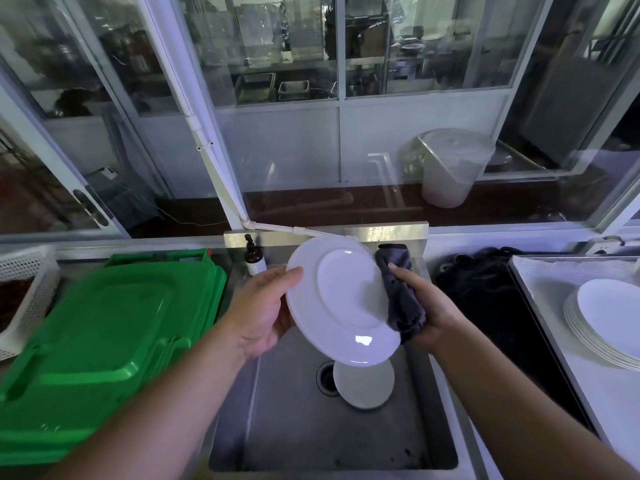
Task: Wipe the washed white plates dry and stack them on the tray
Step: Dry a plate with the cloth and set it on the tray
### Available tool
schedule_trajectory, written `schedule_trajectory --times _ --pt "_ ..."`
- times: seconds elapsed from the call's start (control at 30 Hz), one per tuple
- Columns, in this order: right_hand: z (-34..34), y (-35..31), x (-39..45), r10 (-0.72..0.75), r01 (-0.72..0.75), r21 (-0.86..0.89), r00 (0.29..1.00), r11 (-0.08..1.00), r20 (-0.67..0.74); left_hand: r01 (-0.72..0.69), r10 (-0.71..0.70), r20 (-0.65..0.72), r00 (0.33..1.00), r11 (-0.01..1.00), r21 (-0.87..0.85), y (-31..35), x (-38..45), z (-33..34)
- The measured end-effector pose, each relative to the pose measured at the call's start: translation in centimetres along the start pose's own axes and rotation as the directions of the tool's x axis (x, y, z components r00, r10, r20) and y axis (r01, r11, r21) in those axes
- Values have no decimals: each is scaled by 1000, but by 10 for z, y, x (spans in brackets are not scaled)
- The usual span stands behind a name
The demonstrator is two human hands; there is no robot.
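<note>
I hold the white plate [341, 303] tilted over the steel sink [332, 441], my left hand [263, 313] gripping its left rim with the thumb curled over the edge, while my right hand [427, 306] clutches the bunched grey cloth [401, 296] against the right rim. To do this well I'd keep the left grip firm on the wet rim, sweep the cloth round the face and back, and turn the plate as I go. One more plate [363, 386] waits in the sink by the drain; the dried stack [606, 323] sits on the tray [540, 282] to my right
</note>
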State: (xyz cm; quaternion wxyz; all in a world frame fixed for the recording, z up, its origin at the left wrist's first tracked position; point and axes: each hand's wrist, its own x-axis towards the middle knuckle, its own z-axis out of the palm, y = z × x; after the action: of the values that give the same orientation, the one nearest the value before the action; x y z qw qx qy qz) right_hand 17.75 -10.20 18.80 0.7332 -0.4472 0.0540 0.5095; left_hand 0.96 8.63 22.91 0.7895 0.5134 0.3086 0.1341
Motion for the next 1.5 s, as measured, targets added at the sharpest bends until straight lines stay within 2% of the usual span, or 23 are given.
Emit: schedule_trajectory --times 0.1,0.3,0.37,0.57,0.7,0.8,1.0,1.1,1.23,1.33,1.5 --pt "2 5 1 20 -18 65 999 998 -27 -42 42 3 999 997 -66 -4 -6 7" --pt "19 32 4 5 14 295 998 955 -64 -116 95 -93 991 959 -259 -38 -19 44" --pt "20 37 4 11 10 318 998 948 -63 -125 103 -89 991 947 -296 -44 -21 50" --pt "8 20 -1 47 -55 198 998 979 41 -92 83 -59 995 981 -173 -23 -20 35" --pt "5 5 -8 6 -9 45 996 999 85 31 -30 8 1000 999 -38 10 -14 13" --pt "10 -1 -11 -17 17 -2 998 1000 66 20 -22 52 998 999 44 18 -13 5" --pt "11 12 -3 -25 30 100 999 995 -47 -67 68 -42 997 998 20 -3 -14 14" --pt "16 30 -1 -36 54 198 995 979 -94 -111 105 -87 991 991 -69 -23 -18 30" --pt "18 48 6 10 28 321 993 947 -116 -133 123 -66 990 976 -174 -44 -28 54" --pt "12 40 2 31 -10 295 997 955 -66 -125 122 -35 992 984 -123 -47 -25 43" --pt "-4 18 -5 1 -1 88 1000 996 -9 22 -21 7 1000 997 -75 -15 -16 14"
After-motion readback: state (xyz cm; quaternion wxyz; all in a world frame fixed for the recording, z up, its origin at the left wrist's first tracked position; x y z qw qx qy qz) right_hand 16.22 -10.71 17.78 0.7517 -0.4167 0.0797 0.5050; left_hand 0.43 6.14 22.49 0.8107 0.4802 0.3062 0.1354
